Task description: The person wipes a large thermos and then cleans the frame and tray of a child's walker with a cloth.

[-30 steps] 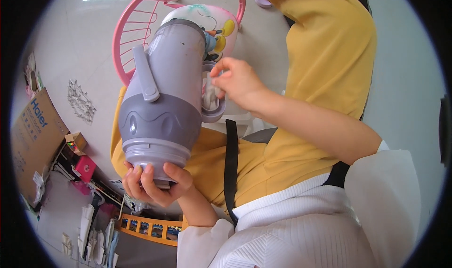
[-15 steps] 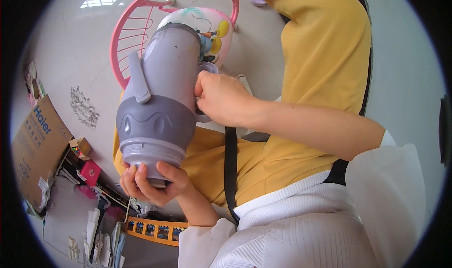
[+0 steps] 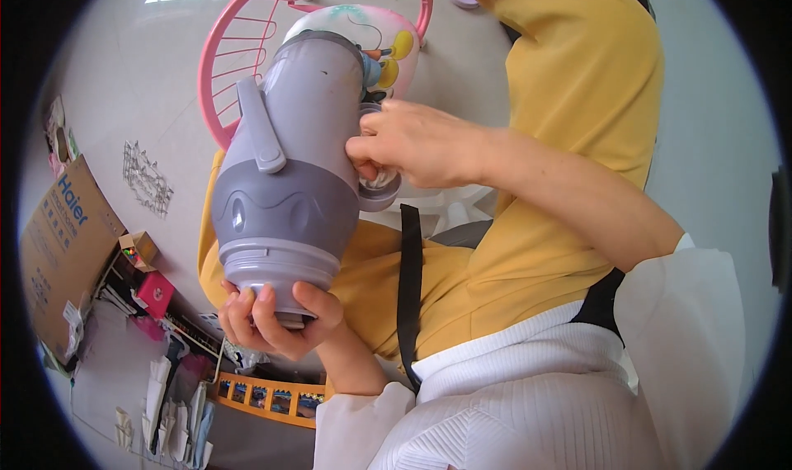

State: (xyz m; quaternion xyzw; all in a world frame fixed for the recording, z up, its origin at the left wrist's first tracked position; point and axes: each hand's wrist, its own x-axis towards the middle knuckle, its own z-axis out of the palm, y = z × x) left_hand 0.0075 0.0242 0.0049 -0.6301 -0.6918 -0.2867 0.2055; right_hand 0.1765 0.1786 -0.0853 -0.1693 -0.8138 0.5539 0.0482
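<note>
A large thermos jug (image 3: 309,99) in pale lilac-grey, with a darker band round its shoulder, lies tilted over my lap, its neck toward me. My left hand (image 3: 285,321) is closed round the neck end, thumb and fingers on either side. On the jug's right, my right hand (image 3: 421,144) is closed, fingertips tucked inside the side handle (image 3: 379,198). A bit of whitish crumpled material shows beneath those fingers, too small to name surely. A hinged grey carrying handle (image 3: 257,123) lies along the jug's left side.
A pink-framed child's chair (image 3: 210,57) with a cartoon seat stands beyond the jug. To the left are a cardboard box (image 3: 70,247), a bright pink box (image 3: 154,294) and an orange rack (image 3: 264,397). A black strap (image 3: 409,288) hangs across my yellow trousers.
My right hand has shifted slightly right and its fingers have moved down within the side handle, where whitish material now shows. The jug has moved slightly right in view; my left hand keeps its hold.
</note>
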